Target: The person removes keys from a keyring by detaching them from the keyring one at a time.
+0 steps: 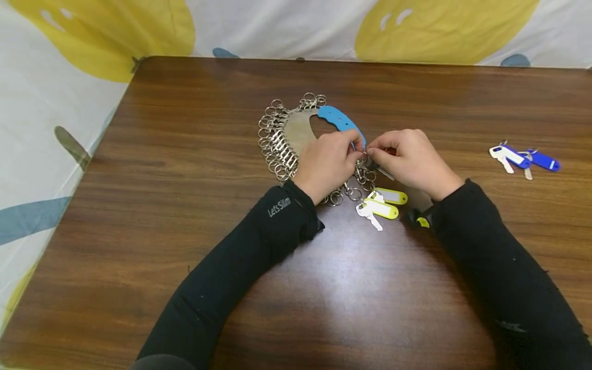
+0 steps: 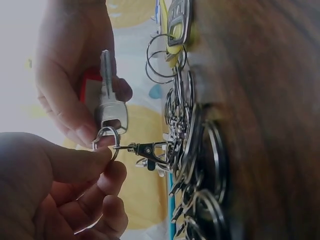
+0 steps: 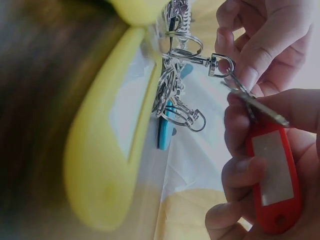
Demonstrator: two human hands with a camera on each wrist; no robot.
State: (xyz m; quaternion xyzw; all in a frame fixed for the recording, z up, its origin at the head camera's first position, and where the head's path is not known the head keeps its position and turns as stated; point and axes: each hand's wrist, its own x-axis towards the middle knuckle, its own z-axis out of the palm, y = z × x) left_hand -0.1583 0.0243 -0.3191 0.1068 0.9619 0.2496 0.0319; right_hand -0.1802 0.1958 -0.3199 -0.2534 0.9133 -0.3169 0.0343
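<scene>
My left hand pinches a small split ring between thumb and forefinger. That ring hangs on a swivel clip of a metal key holder with a blue handle. Close beside it, fingertips nearly meeting, my right hand grips a red key tag with a white label. A silver key is with the red tag at the ring. How far the tag's link is threaded on the ring I cannot tell. Many clips and rings fan out around the holder's edge.
Two yellow key tags with silver keys lie just below the hands, by the holder's rings. Farther right, two blue key tags with keys lie on the brown wooden table. A patterned cloth hangs behind the table.
</scene>
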